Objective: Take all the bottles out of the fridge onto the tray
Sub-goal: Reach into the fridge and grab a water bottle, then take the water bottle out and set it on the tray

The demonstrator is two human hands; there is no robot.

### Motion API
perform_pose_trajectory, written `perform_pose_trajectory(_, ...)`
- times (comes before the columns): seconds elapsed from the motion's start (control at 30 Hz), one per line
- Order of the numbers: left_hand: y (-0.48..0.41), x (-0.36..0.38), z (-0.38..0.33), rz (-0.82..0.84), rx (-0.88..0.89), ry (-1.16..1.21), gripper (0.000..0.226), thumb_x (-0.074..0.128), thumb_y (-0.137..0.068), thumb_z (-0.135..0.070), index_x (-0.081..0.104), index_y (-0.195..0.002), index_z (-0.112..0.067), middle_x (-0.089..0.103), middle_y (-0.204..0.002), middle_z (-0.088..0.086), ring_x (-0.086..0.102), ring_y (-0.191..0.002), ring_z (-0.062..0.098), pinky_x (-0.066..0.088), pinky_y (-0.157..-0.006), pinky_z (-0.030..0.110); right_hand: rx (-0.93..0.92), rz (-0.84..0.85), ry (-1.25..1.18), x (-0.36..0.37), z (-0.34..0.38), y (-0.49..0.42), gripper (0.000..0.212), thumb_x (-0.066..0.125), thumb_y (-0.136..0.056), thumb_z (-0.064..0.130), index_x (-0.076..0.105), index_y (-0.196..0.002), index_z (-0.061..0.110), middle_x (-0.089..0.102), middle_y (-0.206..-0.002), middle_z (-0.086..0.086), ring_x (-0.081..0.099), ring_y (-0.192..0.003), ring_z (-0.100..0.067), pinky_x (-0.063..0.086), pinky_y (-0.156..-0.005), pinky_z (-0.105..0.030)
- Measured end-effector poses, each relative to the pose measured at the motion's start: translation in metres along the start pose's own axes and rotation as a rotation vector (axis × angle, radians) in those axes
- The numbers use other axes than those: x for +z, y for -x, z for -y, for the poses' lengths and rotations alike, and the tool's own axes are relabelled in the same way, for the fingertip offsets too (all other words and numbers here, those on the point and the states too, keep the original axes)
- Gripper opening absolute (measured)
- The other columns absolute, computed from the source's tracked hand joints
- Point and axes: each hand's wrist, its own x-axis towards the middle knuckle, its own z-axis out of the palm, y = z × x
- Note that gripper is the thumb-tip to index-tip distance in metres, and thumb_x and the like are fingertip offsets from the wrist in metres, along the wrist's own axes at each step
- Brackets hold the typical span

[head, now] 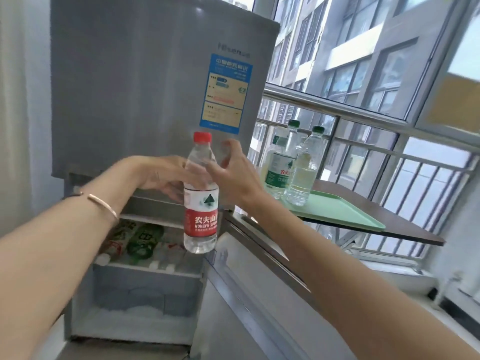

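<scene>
Before the open fridge (155, 294), my left hand (166, 178) clasped the red-capped water bottle (200, 198) while my right hand (233, 172) spread empty, so I judged the handover toward the green tray (345, 214) at three o'clock was next.

Single head-worn wide-angle view, looking forward and slightly down, close to the open fridge (161, 105); tray (345, 214) on table to the right.
</scene>
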Motion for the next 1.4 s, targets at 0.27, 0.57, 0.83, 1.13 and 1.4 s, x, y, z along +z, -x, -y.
perform_pose_trajectory(0.27,-0.059,0.031,-0.118,-0.3,0.359,0.175,0.065,0.083,-0.071,-0.035,0.056,-0.129,-0.023,0.07,-0.112,0.001,0.071,-0.095,0.016,0.061,-0.075,0.03,0.055,-0.18,0.004,-0.062,-0.073,-0.004,0.06,0.08,-0.07,0.04,0.051,-0.118,0.016,0.065,-0.093,0.005,0.066,-0.082,-0.013,0.057,-0.073,-0.037)
perform_pose_trajectory(0.57,-0.122,0.119,-0.09,-0.026,0.224,0.226,0.059,0.03,-0.099,-0.054,0.053,-0.128,-0.009,0.064,-0.103,0.004,0.06,-0.088,0.015,0.045,-0.076,0.025,0.386,-0.337,0.033,-0.055,-0.159,-0.017,0.084,0.086,-0.058,0.051,0.046,-0.119,0.01,0.061,-0.089,0.004,0.065,-0.085,-0.022,0.056,-0.081,-0.044)
perform_pose_trajectory(0.83,-0.146,0.117,-0.078,-0.078,0.232,0.221,0.065,0.026,-0.098,-0.057,0.049,-0.136,-0.01,0.062,-0.125,0.014,0.057,-0.106,0.021,0.039,-0.075,0.024,0.4,-0.325,0.025,-0.045,-0.177,-0.028,0.092,0.084,-0.057,0.055,0.041,-0.126,0.012,0.068,-0.101,-0.003,0.068,-0.091,-0.025,0.056,-0.086,-0.048)
perform_pose_trajectory(1.13,-0.131,0.091,-0.058,-0.308,0.218,0.179,0.027,0.043,-0.1,-0.025,0.058,-0.11,-0.004,0.062,-0.102,0.011,0.06,-0.093,0.024,0.053,-0.089,0.041,-0.025,-0.801,0.153,-0.018,-0.136,-0.011,0.036,0.061,-0.078,0.02,0.05,-0.109,0.006,0.054,-0.089,-0.003,0.056,-0.078,-0.02,0.052,-0.076,-0.036)
perform_pose_trajectory(1.4,-0.068,0.013,0.068,0.138,-0.447,0.004,0.024,0.04,-0.101,-0.018,0.06,-0.1,-0.005,0.067,-0.097,0.012,0.063,-0.093,0.027,0.05,-0.094,0.041,0.115,-0.154,0.076,0.11,-0.057,-0.014,0.015,0.051,-0.084,0.019,0.063,-0.089,0.013,0.07,-0.088,-0.01,0.063,-0.082,-0.032,0.048,-0.069,-0.035)
